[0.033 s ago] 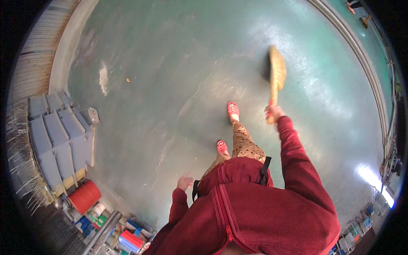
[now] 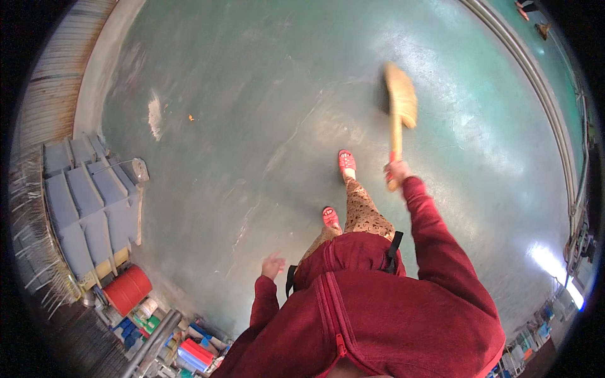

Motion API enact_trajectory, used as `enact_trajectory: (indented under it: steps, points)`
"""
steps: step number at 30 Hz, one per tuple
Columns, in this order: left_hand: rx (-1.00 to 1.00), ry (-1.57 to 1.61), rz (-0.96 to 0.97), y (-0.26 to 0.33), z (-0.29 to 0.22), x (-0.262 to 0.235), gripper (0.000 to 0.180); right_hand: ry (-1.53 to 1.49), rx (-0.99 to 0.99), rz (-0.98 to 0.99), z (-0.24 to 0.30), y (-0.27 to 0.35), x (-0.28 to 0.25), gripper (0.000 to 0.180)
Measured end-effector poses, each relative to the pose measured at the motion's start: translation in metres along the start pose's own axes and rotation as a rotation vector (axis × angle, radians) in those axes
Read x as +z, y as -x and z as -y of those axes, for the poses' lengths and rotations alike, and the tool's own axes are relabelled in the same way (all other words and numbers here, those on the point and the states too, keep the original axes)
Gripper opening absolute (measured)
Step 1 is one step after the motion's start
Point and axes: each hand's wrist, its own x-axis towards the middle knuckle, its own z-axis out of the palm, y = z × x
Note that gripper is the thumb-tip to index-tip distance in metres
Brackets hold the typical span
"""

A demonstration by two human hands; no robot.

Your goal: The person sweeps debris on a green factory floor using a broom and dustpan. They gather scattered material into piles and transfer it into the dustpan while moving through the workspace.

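Observation:
My right hand [image 2: 397, 171] is closed round the handle of a straw broom [image 2: 401, 97], which has a red band near the grip. The pale yellow bristles fan out ahead of my feet, over the grey-green floor [image 2: 252, 113]. Whether their tips touch it I cannot tell. Low at my left side, my left hand [image 2: 273, 265] is held away from everything, its fingers loosely apart and empty. A whitish patch [image 2: 154, 116] and a small orange scrap [image 2: 191, 118] mark the floor farther left.
A grey ribbed metal structure [image 2: 88, 201] stands along the left side, with a red drum [image 2: 127, 290] nearer me. Mixed containers, among them a red and blue box [image 2: 195, 356], crowd the lower left. Pipes [image 2: 535, 82] run along the right. Another person's foot [image 2: 522, 11] shows at the upper right.
The broom has swung to the left with my right hand, and its bristles now turn more broadly toward view. My left hand and feet have hardly moved.

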Motion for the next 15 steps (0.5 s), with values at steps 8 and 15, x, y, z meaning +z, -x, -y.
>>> enact_trajectory:
  steps: [8, 15]
  points:
    - [0.222, -0.047, 0.018, -0.004, -0.156, 0.041, 0.044, -0.157, 0.160, 0.663, 0.073, 0.036, 0.098, 0.017]
    - [0.263, -0.134, -0.008, -0.036, -0.120, 0.030, 0.040, -0.379, 0.133, 0.702, 0.140, 0.097, 0.016, 0.017]
